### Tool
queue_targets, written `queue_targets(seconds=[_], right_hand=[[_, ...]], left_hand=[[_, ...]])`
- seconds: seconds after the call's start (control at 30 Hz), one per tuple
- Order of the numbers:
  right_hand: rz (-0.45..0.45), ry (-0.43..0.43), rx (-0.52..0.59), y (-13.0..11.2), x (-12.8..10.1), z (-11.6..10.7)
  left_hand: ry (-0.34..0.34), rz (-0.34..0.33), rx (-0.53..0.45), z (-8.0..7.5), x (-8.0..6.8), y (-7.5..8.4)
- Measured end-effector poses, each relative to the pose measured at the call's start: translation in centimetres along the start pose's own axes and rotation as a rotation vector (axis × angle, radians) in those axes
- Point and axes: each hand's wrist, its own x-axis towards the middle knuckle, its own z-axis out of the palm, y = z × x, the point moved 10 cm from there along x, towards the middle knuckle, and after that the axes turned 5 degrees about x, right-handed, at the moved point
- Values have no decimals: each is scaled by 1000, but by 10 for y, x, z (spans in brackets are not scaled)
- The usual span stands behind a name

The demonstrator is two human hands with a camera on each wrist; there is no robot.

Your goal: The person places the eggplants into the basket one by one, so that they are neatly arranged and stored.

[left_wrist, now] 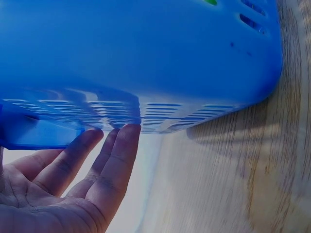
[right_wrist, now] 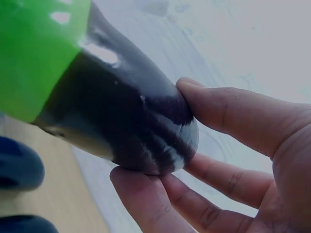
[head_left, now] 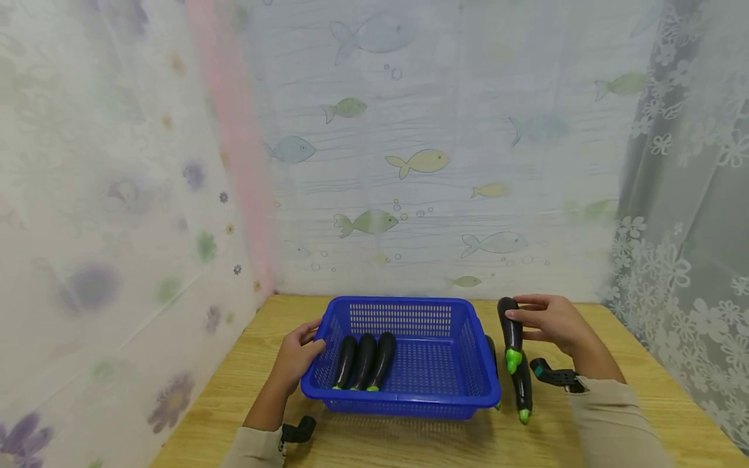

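Note:
In the head view my left hand (head_left: 294, 359) grips the left rim of a blue plastic basket (head_left: 404, 398). Its fingertips (left_wrist: 127, 138) touch the slotted outer wall in the left wrist view. Three dark eggplants (head_left: 365, 363) with green caps lie side by side at the basket's left. To the right of the basket, my right hand (head_left: 556, 325) pinches an eggplant (head_left: 512, 325) near its rounded end, green cap downward. Thumb and fingers press its dark skin (right_wrist: 121, 107) in the right wrist view. Another eggplant (head_left: 523, 393) lies below it on the table.
One more eggplant (head_left: 492, 350) lies against the basket's right side, mostly hidden by it. The wooden table (head_left: 638, 364) meets a fish-patterned curtain (head_left: 421, 227) at the back. A flowered sheet (head_left: 146, 260) hangs at the left, a lace curtain (head_left: 690, 260) at the right.

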Motion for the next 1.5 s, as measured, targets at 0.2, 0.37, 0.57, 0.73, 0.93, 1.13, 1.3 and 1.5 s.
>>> queue_targets(seconds=[0.2,0.37,0.57,0.73,0.93,1.13,1.3,1.5], right_hand=[[-7,-9,15,-8,3,11],[-3,-24,21,-10,6,21],[0,-35,38,-12,12,32],[-6,-37,45,-13,19,40],[-17,-61,58,-18,23,53],[0,-54,68,-19,27,64],[17,-56,84,-19,33,73],[16,-60,92,-18,42,84]], left_hand=[[-2,7,-4,0,0,1],[-2,6,10,0,0,1],[-10,-5,26,1,-12,20],[-12,1,22,0,-11,17],[-4,7,10,-1,-1,0],[11,-3,22,-1,-1,-1],[5,1,27,0,-1,1],[-5,5,20,0,-3,2]])
